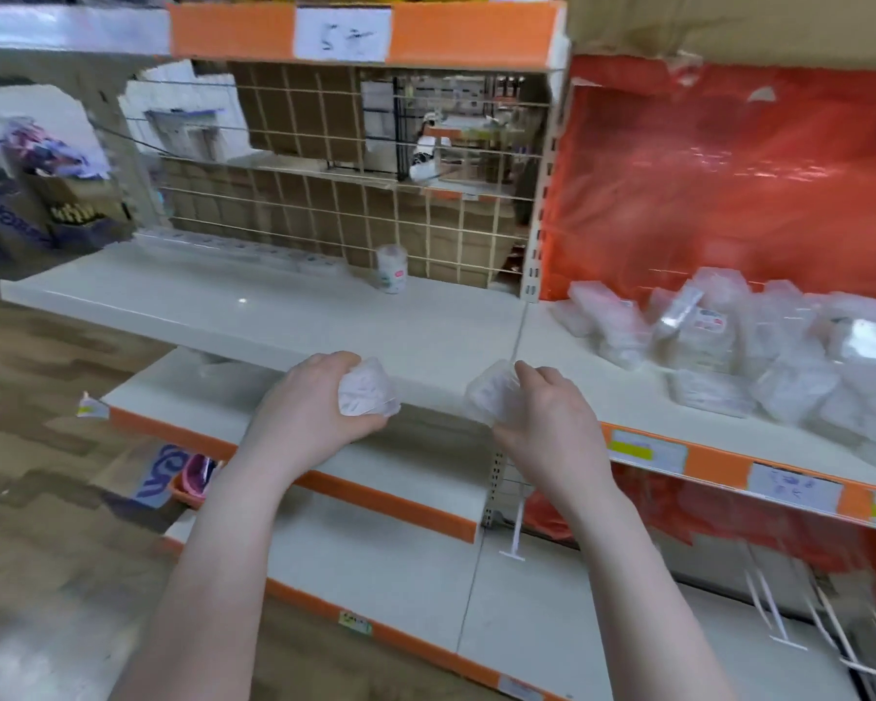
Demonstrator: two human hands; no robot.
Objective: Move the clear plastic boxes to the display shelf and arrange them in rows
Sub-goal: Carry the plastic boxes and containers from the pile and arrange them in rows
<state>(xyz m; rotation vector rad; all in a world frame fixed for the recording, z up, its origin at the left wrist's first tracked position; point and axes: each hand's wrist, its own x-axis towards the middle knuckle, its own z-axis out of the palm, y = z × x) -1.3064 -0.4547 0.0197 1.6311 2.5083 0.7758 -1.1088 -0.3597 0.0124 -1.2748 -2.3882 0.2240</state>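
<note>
My left hand (308, 403) grips a clear plastic box (367, 389) just in front of the white display shelf's (223, 306) front edge. My right hand (547, 417) holds a second clear box (491, 392) at the same height, a little to the right. A row of clear boxes (244, 250) lies along the back of the shelf on the left. A round clear tub (392, 268) stands upright near the wire grid at the back. On the right-hand shelf a loose pile of clear boxes (729, 341) lies heaped.
A wire grid panel (355, 194) backs the shelf, with cardboard behind it. Red plastic sheeting (729, 184) hangs behind the pile. Lower white shelves (375, 468) with orange price strips sit below my hands. Cardboard cartons (46, 210) stand on the wooden floor at left.
</note>
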